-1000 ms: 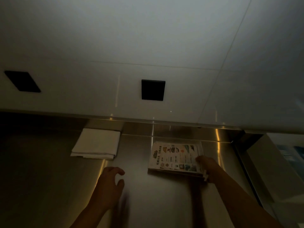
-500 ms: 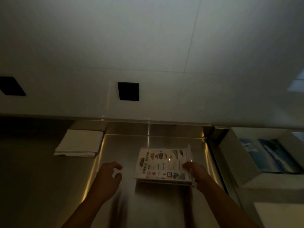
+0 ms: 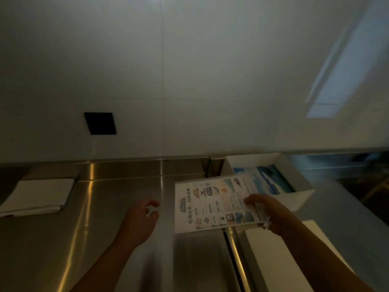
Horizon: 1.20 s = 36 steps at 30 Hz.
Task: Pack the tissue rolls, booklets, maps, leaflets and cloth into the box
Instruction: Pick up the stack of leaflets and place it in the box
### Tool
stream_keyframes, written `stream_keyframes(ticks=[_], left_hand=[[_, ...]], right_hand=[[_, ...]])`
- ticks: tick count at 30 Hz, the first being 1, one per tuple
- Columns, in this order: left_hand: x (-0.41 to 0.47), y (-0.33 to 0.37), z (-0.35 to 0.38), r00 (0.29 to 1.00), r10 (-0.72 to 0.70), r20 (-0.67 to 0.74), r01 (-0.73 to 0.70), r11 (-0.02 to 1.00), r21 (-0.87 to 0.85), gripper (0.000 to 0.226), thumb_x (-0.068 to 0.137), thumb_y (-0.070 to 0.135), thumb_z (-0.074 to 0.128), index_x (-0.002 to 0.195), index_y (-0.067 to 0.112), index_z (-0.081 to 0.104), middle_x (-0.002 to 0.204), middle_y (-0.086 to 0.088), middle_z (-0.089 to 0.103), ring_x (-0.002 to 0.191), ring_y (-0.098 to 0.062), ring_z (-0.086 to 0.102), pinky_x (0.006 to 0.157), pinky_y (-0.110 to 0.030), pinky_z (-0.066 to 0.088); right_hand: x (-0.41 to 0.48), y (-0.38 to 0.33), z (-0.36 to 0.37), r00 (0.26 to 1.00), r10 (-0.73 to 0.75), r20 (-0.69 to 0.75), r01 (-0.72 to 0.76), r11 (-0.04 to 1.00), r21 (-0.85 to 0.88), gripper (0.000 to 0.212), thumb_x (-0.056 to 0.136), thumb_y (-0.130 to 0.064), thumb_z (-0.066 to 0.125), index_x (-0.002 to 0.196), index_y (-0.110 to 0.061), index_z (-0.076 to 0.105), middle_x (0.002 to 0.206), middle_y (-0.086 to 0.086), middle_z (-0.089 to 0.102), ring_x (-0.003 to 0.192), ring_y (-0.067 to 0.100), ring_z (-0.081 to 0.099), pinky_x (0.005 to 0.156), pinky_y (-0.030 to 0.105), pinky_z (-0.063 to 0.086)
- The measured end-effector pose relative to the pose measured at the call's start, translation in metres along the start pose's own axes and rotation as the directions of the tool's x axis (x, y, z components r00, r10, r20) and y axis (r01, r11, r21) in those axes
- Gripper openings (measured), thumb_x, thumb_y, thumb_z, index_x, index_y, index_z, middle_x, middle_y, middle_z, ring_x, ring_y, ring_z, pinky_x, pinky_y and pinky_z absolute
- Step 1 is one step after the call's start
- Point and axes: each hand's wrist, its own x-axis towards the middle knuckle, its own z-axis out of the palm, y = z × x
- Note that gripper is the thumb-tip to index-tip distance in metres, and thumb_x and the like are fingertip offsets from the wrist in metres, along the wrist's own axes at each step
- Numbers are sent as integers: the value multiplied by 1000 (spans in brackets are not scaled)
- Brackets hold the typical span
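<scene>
Above steel counter (image 3: 126, 207), leaflets (image 3: 214, 205) in right hand (image 3: 271, 213)

A stainless steel counter (image 3: 117, 207) carries a folded white cloth (image 3: 37, 197) at its far left and an open white box (image 3: 303, 192) at the far right, well apart.
</scene>
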Motion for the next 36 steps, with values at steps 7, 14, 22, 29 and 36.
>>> stream_keyframes(ticks=[7,14,22,29,36], left_hand=[[-15,39,45,997,44,60,-40,997,-66,23,83,8,61,86,30,59,93,0,57,80,-15,55,58,-24,40],[-7,77,96,999,-34,10,35,996,-85,35,82,7,62,76,41,56,81,4,62,61,-10,57,47,-19,39],[22,138,210,993,-109,-50,101,984,-145,41,80,-2,62,73,39,60,84,6,67,78,-13,62,62,-20,44],[32,160,236,987,-148,-68,137,980,-147,35,85,1,59,82,36,61,90,4,68,85,-13,63,66,-22,45],[53,177,239,984,-131,-123,108,978,-180,33,87,1,57,82,33,60,89,5,66,85,-13,62,66,-26,46]], right_hand=[[-23,-18,-92,999,-17,-50,24,992,124,15,79,-7,62,92,-1,57,63,14,74,56,28,73,47,32,58],[24,-42,-186,997,-2,-74,13,988,151,17,82,-11,59,95,0,58,61,15,73,47,23,69,35,23,48],[121,-69,-268,999,36,-25,-34,996,84,18,87,-6,51,71,1,56,34,6,57,22,12,50,25,14,36],[193,-65,-267,997,53,57,-55,998,21,8,83,-7,57,85,1,58,45,4,67,37,15,64,33,18,45],[224,-49,-239,978,137,158,-113,982,-150,23,82,-10,60,101,3,59,94,23,71,79,32,72,64,37,56]])
